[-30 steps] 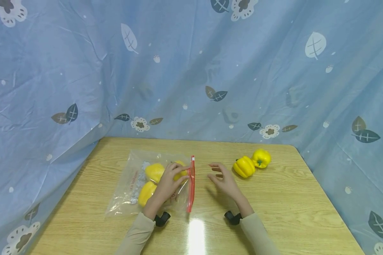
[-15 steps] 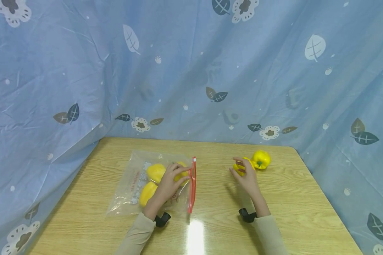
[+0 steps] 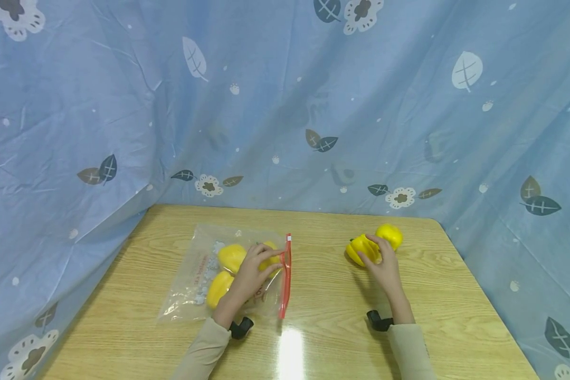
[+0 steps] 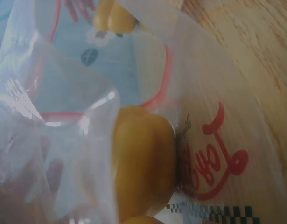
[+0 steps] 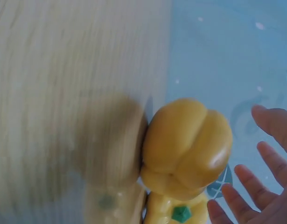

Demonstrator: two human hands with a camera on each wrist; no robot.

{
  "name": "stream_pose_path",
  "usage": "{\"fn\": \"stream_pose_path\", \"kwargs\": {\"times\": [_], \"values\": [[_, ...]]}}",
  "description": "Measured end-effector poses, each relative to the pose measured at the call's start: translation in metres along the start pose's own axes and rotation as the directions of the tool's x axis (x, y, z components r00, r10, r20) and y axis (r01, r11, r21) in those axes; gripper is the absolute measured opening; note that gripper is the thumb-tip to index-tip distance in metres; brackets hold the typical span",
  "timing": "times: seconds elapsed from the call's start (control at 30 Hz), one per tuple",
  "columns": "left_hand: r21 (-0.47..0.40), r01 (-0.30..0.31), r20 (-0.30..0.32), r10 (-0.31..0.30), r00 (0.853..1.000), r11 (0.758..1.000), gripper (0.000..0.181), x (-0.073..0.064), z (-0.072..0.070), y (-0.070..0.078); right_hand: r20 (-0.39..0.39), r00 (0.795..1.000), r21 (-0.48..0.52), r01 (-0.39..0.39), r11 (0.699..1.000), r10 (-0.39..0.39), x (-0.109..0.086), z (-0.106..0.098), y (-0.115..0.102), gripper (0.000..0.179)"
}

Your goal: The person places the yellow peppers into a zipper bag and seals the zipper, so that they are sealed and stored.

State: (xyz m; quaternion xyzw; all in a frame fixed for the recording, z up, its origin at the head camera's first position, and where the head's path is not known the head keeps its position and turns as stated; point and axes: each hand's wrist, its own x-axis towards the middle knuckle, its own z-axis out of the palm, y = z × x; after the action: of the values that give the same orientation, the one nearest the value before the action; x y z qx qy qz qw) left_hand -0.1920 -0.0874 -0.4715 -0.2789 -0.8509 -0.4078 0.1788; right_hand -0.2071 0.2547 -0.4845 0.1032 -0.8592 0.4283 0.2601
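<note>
A clear zip bag (image 3: 182,295) with a red zip strip (image 3: 287,285) lies on the left half of the table. Inside it are three yellow bell peppers (image 3: 231,257). My left hand (image 3: 249,272) holds the bag at its mouth; in the left wrist view the red rim gapes beyond a bagged pepper (image 4: 145,158). To the right, two more peppers sit outside the bag. My right hand (image 3: 386,265) is over the nearer pepper (image 3: 358,249), thumb and fingers spread around its right side. In the right wrist view those fingers (image 5: 255,186) look apart from it.
The farther loose pepper (image 3: 389,235) touches the nearer one, just behind my right hand. A wooden table (image 3: 323,327) carries everything. Blue patterned cloth (image 3: 285,105) hangs along its back and sides.
My right hand has moved rightward from beside the bag, passing over the nearer loose pepper to its right side. The left hand and the bag have stayed in place.
</note>
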Motion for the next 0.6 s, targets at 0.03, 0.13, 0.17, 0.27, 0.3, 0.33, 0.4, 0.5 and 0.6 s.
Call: {"fn": "stream_pose_path", "kwargs": {"times": [0.03, 0.13, 0.17, 0.27, 0.3, 0.33, 0.4, 0.5, 0.6], "values": [[0.002, -0.001, -0.001, 0.001, 1.000, 1.000, 0.036, 0.000, 0.000, 0.000, 0.005, 1.000, -0.005, -0.002, 1.000, 0.002, 0.000, 0.000, 0.002, 0.049], [-0.002, 0.002, 0.001, -0.002, 1.000, 1.000, 0.035, 0.000, 0.000, 0.000, 0.023, 1.000, -0.026, -0.014, 1.000, 0.015, -0.002, 0.000, 0.008, 0.052], [-0.006, 0.005, 0.004, -0.005, 1.000, 1.000, 0.035, 0.000, 0.000, 0.000, 0.030, 0.999, -0.032, -0.021, 0.999, 0.022, -0.002, -0.001, 0.009, 0.053], [-0.015, 0.017, 0.016, -0.017, 1.000, 1.000, 0.035, 0.000, -0.001, 0.001, 0.057, 0.997, -0.041, -0.047, 0.998, 0.049, -0.005, -0.002, 0.011, 0.054], [-0.018, 0.020, 0.018, -0.020, 1.000, 1.000, 0.035, -0.001, -0.001, 0.000, 0.067, 0.996, -0.045, -0.057, 0.997, 0.060, -0.005, -0.003, 0.011, 0.054], [-0.018, 0.020, 0.020, -0.019, 1.000, 1.000, 0.035, -0.001, -0.001, 0.000, 0.080, 0.994, -0.051, -0.070, 0.996, 0.074, -0.006, -0.003, 0.011, 0.055], [-0.015, 0.020, 0.023, -0.020, 1.000, 1.000, 0.035, -0.001, -0.001, 0.000, 0.104, 0.989, -0.065, -0.095, 0.993, 0.101, -0.007, -0.004, 0.012, 0.055], [-0.010, 0.019, 0.023, -0.019, 1.000, 1.000, 0.035, -0.001, -0.001, 0.000, 0.141, 0.980, -0.084, -0.130, 0.988, 0.141, -0.007, -0.005, 0.014, 0.057], [-0.008, 0.027, 0.027, -0.027, 0.999, 1.000, 0.035, 0.000, -0.001, 0.001, 0.162, 0.973, -0.091, -0.149, 0.985, 0.162, -0.008, -0.006, 0.016, 0.058]]}}
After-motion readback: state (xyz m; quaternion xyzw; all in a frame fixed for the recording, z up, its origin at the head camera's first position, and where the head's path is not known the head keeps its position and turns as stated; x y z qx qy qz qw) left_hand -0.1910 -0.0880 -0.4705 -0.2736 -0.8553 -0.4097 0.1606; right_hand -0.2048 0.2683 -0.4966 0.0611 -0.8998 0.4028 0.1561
